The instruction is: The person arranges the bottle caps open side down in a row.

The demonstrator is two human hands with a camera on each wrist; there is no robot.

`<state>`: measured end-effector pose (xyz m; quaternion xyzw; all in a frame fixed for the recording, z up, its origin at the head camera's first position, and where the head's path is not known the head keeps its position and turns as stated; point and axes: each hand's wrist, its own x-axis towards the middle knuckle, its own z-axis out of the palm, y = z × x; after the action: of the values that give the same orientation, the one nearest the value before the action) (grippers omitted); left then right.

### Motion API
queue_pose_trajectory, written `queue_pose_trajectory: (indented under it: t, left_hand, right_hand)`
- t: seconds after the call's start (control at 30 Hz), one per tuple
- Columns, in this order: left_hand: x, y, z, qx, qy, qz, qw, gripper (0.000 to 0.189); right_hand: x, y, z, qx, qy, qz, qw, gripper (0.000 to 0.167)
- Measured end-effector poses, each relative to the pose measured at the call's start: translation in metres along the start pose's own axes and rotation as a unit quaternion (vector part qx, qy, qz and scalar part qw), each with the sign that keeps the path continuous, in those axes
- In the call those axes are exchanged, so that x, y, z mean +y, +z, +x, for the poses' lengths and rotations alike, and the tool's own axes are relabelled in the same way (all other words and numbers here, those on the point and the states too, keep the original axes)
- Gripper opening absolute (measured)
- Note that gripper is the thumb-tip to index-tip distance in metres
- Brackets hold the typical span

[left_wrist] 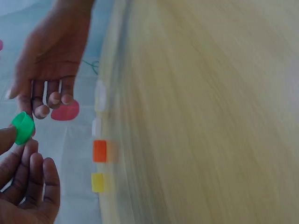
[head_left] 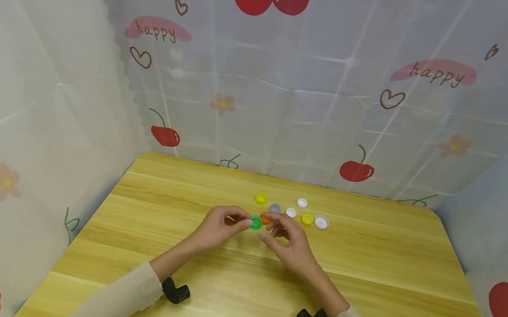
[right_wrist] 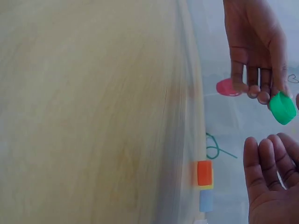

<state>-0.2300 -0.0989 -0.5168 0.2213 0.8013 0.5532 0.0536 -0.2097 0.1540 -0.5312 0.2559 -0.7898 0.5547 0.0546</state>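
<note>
A green bottle cap (head_left: 256, 222) is pinched between the thumb and fingers of my left hand (head_left: 223, 226), raised above the table. In the left wrist view the cap (left_wrist: 23, 127) appears tilted, its hollow side partly showing. My right hand (head_left: 290, 242) hovers just to the right of it, fingers gently bent and thumb apart, holding nothing. The right wrist view shows a gap between the right fingers (right_wrist: 261, 163) and the green cap (right_wrist: 283, 108). Beyond the hands, an orange cap (head_left: 265, 219) lies on the table, partly hidden by the right fingers.
More caps lie past the hands on the wooden table (head_left: 167, 222): a yellow one (head_left: 261, 198), a greyish one (head_left: 274, 208), a second yellow one (head_left: 307, 219) and several white ones (head_left: 321, 222). A cherry-printed curtain (head_left: 277, 129) borders the back and sides.
</note>
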Motion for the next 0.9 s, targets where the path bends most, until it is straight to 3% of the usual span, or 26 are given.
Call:
queue_pose_trajectory:
  t: [0.13,0.27,0.33,0.4,0.47,0.53,0.7,0.9]
  left_hand:
    - [0.0,0.003,-0.003,0.01,0.064,0.072,0.9953,0.021]
    - [0.003,0.007,-0.004,0.021,0.132,0.128,0.9827,0.018]
    - [0.005,0.007,-0.004,0.033,0.175,0.167,0.9697,0.017]
    - [0.007,0.008,-0.003,0.048,0.223,0.207,0.9515,0.018]
    - [0.007,0.008,-0.003,0.059,0.26,0.239,0.9338,0.02]
    - [0.006,0.009,-0.002,0.065,0.285,0.258,0.921,0.02]
    - [0.005,0.01,-0.003,0.064,0.292,0.268,0.9159,0.02]
    - [0.005,0.011,-0.005,0.06,0.277,0.264,0.9219,0.02]
  right_hand:
    - [-0.002,0.001,0.0,-0.005,0.045,0.016,0.9988,0.029]
    - [-0.003,0.001,0.002,-0.032,0.084,0.048,0.9948,0.023]
    - [-0.003,0.0,0.004,-0.054,0.088,0.069,0.9923,0.03]
    - [-0.002,0.0,0.005,-0.071,0.082,0.083,0.9906,0.036]
    - [-0.001,-0.001,0.005,-0.082,0.075,0.099,0.9889,0.037]
    - [0.0,-0.002,0.005,-0.082,0.072,0.112,0.9877,0.036]
    - [0.001,-0.003,0.005,-0.085,0.066,0.123,0.9865,0.035]
    - [-0.003,-0.003,0.005,-0.087,0.066,0.124,0.9863,0.035]
